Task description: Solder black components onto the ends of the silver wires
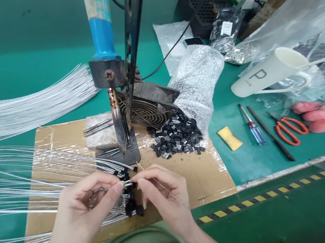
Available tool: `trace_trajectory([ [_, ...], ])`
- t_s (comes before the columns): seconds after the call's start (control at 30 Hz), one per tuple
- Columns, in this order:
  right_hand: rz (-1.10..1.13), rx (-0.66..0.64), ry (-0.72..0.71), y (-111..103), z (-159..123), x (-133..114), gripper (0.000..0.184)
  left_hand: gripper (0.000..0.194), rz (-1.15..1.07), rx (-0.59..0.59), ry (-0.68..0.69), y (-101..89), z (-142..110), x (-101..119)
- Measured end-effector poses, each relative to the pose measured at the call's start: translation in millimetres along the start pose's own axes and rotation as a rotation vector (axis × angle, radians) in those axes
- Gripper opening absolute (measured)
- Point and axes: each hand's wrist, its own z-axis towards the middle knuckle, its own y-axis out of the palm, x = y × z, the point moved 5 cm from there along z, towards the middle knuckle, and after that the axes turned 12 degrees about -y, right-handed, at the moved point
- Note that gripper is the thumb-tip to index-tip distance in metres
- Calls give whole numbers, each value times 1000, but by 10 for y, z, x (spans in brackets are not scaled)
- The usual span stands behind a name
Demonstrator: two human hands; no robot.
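Note:
My left hand (87,206) is closed, pinching the end of a white wire (127,183) between thumb and forefinger. Facing it, my right hand (167,194) pinches a small black connector, mostly hidden by the fingertips, against the wire end. A thin solder wire (139,165) also runs through the right hand. Just above both hands, a soldering iron (119,133) hangs tip down in a black clamp. Under and beside the fingers lie white wires with black connectors (130,208) on their ends.
Loose black connectors (177,135) are heaped beside a dusty fan (146,109) on the cardboard (208,174). A bundle of white wires (33,108) lies left. To the right are a yellow sponge (229,138), screwdriver (256,131), orange-handled pliers (289,129) and white cup (267,72).

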Motion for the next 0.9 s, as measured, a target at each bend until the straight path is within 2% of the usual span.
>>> trace_trajectory([
  [0.3, -38, 13, -13, 33, 20, -25, 11, 21, 9, 66, 104, 22, -24, 75],
  [0.6, -5, 19, -13, 40, 13, -25, 12, 29, 22, 15, 49, 38, -23, 8],
  [0.9, 223, 22, 121, 119, 5, 52, 18, 31, 63, 44, 78, 40, -33, -2],
])
